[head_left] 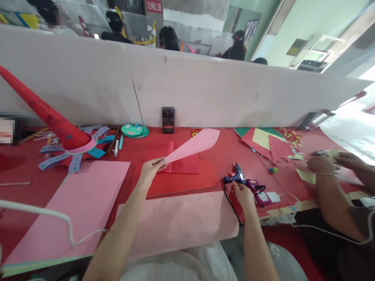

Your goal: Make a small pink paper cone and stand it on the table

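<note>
A pink paper piece [195, 145], narrow at one end and wide at the other, is pinched by its narrow end in my left hand [152, 170]. It hangs over folded red paper [186, 164] that lies on a larger red sheet [181, 182]. My right hand [243, 193] is at the blue glue gun [236, 175], with fingers closed against its near side. Just right of the gun is a purple power strip [260, 195] with a white plug. A long pink sheet [187, 218] lies along the near table edge.
At left, a red cone [63, 128] with blue strips stands behind pink sheets [88, 199]. A phone [168, 120] leans on the white partition [205, 89]. Coloured paper [260, 140] lies at back right. Another person's hands [322, 164] work at far right. A white cable crosses lower left.
</note>
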`<state>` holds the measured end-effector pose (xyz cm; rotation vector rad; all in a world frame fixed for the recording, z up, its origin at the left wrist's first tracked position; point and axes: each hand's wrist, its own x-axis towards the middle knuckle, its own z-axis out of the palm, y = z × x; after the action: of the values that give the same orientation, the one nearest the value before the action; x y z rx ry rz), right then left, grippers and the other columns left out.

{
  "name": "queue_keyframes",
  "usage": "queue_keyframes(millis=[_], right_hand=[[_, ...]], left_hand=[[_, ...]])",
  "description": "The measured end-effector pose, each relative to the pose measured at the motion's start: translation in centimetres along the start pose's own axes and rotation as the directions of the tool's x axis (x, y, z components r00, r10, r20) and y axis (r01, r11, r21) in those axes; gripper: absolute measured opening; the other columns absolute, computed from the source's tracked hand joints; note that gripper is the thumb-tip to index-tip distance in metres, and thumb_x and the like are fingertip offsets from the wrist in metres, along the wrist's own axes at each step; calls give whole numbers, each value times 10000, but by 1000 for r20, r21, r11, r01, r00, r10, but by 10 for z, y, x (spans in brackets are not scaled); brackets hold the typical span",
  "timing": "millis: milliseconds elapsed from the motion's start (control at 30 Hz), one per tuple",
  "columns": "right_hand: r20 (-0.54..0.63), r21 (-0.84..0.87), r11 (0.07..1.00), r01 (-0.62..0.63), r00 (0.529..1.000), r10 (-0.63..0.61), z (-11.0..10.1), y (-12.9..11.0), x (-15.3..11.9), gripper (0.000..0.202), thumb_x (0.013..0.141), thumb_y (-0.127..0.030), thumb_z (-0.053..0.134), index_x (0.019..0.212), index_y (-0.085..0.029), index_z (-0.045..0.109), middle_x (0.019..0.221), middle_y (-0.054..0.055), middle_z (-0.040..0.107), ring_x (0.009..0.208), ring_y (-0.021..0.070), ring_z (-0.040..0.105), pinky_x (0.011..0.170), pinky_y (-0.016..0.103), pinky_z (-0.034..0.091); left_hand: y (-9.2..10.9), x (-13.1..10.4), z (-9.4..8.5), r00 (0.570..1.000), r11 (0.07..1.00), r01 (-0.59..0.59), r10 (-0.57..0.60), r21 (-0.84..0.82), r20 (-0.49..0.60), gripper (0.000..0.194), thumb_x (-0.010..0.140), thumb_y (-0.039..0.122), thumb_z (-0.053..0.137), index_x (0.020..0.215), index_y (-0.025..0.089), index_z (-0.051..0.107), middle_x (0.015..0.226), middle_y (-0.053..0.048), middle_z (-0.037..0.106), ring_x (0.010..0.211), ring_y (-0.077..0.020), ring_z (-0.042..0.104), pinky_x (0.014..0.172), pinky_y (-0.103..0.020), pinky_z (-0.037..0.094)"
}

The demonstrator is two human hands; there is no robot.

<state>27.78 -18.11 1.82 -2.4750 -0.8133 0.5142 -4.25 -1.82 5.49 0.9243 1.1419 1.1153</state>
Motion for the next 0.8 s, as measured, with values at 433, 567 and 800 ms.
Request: queue_keyframes(millis=[433, 567, 800], right_hand=[[15, -151, 947, -284, 957, 289, 5, -51, 15, 572, 858, -478, 399, 1106, -11, 617, 1161, 286, 601, 1111, 380, 573, 913, 472, 437], [-26, -97, 944, -314, 949, 313, 8, -52, 24, 550, 826, -474, 456, 1069, -13, 630, 1155, 299, 596, 1131, 404, 553, 934, 504, 418], [-119, 320, 932, -172, 968, 220, 20, -24, 32, 254, 723, -352, 533, 699, -112, 614, 601, 136, 645, 693, 288, 678, 645, 356, 537]], left_hand=[[-37, 10, 7, 997, 988, 75, -71, -132, 30, 335, 588, 234, 789, 879, 87, 712, 772, -74, 734, 746, -190, 702, 801, -315, 565], [-42, 13, 6, 994, 987, 88, -79, -131, 69, 355, 578, 241, 797, 893, 100, 716, 788, -77, 738, 773, -211, 704, 789, -322, 571], [-41, 17, -3, 994, 981, 100, -105, -165, -23, 231, 640, 187, 753, 845, 91, 711, 760, -68, 732, 739, -184, 702, 805, -322, 567]])
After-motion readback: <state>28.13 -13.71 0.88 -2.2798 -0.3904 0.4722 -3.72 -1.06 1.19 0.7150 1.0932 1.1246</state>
